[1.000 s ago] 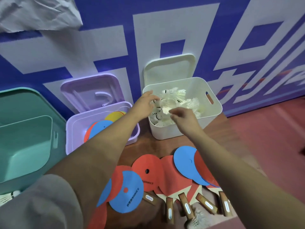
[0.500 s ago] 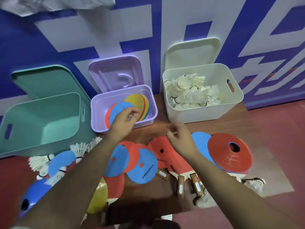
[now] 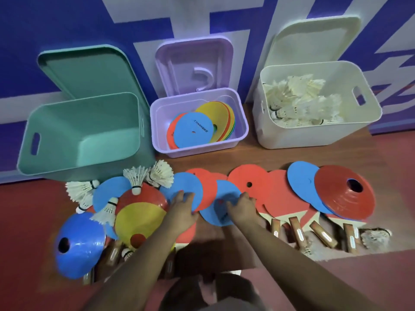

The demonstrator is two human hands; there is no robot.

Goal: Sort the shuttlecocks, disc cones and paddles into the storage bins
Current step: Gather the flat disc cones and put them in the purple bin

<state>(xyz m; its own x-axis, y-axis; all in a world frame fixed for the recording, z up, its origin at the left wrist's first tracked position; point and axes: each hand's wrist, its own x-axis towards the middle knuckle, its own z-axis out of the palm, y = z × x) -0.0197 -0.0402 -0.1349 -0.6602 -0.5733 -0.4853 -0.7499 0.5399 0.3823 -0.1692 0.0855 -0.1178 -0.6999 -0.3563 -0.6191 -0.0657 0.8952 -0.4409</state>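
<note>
1. Your left hand (image 3: 182,209) has dropped from the purple bin (image 3: 202,150), flat on a blue disc (image 3: 184,187); your right hand (image 3: 241,207) lies flat on the next disc (image 3: 221,198), near middle.
2. Brown mat (image 3: 224,159) on red floor (image 3: 22,209); blue wall (image 3: 67,19) far.

Colour key: teal bin (image 3: 89,122), lilac bin (image 3: 202,149), cream bin (image 3: 314,135); shuttlecocks (image 3: 301,102) are white with black bands; blue disc cone (image 3: 78,245), red disc cone (image 3: 345,196), yellow disc cone (image 3: 139,217); paddles (image 3: 280,198) have red or blue faces, tan handles; wall (image 3: 67,23) is blue with white shapes.

Both arms reach forward, left grip (image 3: 182,209) and right grip (image 3: 241,207) palm-down, side by side.
</note>
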